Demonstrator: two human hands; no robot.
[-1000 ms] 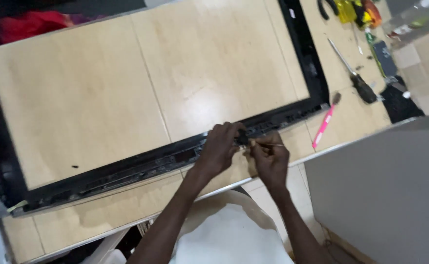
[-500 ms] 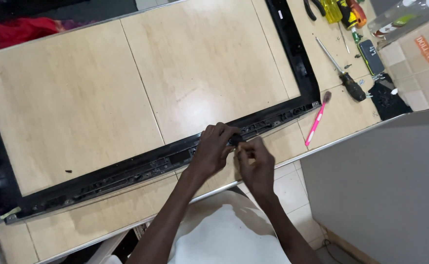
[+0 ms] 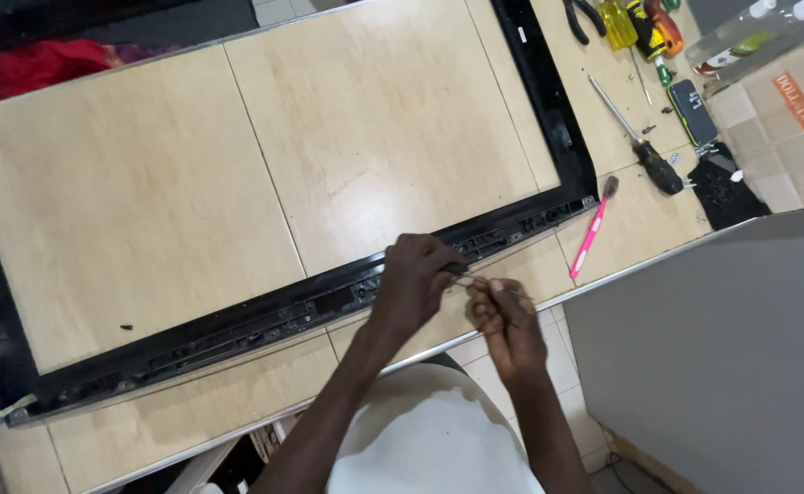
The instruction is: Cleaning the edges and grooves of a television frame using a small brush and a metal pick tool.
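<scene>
Head view: your left hand (image 3: pixel 413 277) presses down on the black frame (image 3: pixel 264 322) at the near edge of the worktop (image 3: pixel 145 183). Your right hand (image 3: pixel 504 320) pinches a thin tool; I cannot tell which. Hold the frame firm and move slowly.

frame (image 3: pixel 548 119) on table (image 3: pixel 127 201), screwdrivers (image 3: pixel 635 23) at far right, brush (image 3: pixel 590 230) beside frame

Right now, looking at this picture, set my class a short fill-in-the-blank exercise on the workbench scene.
1. The left hand rests on the ____ frame lying on the table.
2. The small brush beside the frame has a ____ handle.
3. The screwdriver with the black handle lies ____ the frame.

Missing words: black; pink; outside
</scene>
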